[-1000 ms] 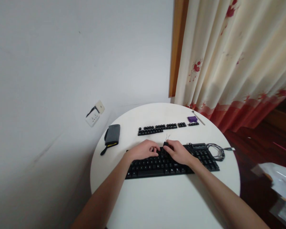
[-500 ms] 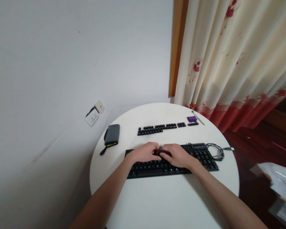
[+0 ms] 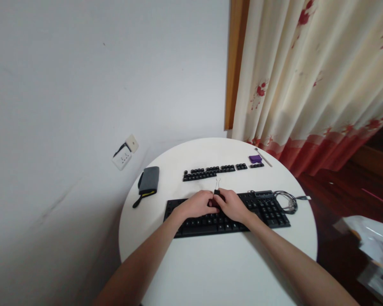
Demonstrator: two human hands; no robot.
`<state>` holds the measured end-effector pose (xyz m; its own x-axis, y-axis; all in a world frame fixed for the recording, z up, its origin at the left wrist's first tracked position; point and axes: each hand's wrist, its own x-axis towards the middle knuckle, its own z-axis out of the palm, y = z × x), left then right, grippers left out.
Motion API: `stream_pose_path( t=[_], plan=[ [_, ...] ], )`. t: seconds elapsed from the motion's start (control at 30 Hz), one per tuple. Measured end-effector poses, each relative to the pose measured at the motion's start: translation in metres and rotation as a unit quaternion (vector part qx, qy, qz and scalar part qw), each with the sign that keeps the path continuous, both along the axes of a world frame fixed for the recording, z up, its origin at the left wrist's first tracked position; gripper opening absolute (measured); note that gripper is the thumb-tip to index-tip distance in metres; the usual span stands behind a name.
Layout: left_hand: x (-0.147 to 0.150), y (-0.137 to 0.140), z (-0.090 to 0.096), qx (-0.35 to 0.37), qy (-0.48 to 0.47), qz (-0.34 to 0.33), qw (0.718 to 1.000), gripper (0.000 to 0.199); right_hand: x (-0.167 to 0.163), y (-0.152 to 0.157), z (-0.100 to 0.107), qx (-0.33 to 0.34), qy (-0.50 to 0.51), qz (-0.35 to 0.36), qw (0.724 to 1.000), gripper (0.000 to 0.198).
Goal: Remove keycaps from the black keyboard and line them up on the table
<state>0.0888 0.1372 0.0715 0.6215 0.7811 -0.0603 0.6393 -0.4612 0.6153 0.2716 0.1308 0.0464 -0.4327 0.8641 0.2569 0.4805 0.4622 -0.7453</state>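
Over the upper middle of a black keyboard (image 3: 198, 230), my two hands meet at a keycap puller. Its two thin wire prongs (image 3: 217, 184) point away from me, beyond my fingertips. A small black piece (image 3: 216, 192) sits at the base of the wires; whether it is a keycap or part of the puller I cannot tell. My left hand (image 3: 198, 204) is closed, thumb and fingers against the dark reddish handle. My right hand (image 3: 231, 205) is closed around the same tool from the other side. Keys under both hands are hidden.
Loose black keycaps (image 3: 199, 175) lie in rows behind the keyboard. A grey pouch (image 3: 149, 180) is at left. A purple cloth (image 3: 255, 159) and a thin brush (image 3: 264, 157) lie far right. A coiled cable (image 3: 289, 203) rests by the round white table's (image 3: 217, 263) right edge.
The puller's wire prongs, hidden before, now stick out past my fingers, pointing away. My hands have drawn closer together around it. The view has shifted slightly.
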Motion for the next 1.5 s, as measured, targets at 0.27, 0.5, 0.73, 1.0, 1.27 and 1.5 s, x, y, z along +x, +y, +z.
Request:
stream_pose_path(
  t=[0.27,0.5,0.73,1.0,1.27,1.5],
  plan=[
    [0.003,-0.003,0.008,0.046,-0.06,0.017,0.997,0.011,0.002,0.002,-0.001,0.006,0.103,-0.05,0.993,0.027],
    [0.013,-0.003,-0.003,0.128,-0.141,0.09,0.978,0.011,0.002,0.006,-0.001,-0.018,0.164,-0.11,0.98,0.025],
    [0.02,-0.004,-0.018,0.133,-0.155,0.115,0.972,0.018,0.002,0.008,-0.007,-0.034,0.133,-0.119,0.983,0.022],
    [0.02,-0.006,-0.011,0.199,-0.146,0.08,0.966,0.022,0.004,0.01,-0.004,-0.015,0.165,-0.137,0.977,0.026],
    [0.02,-0.007,-0.009,0.252,-0.081,0.065,0.962,0.024,0.004,0.01,-0.003,0.001,0.167,-0.146,0.975,0.027],
    [0.019,-0.007,-0.01,0.273,-0.055,0.073,0.958,0.019,0.003,0.013,-0.007,-0.02,0.207,-0.137,0.968,0.028]
  ],
)
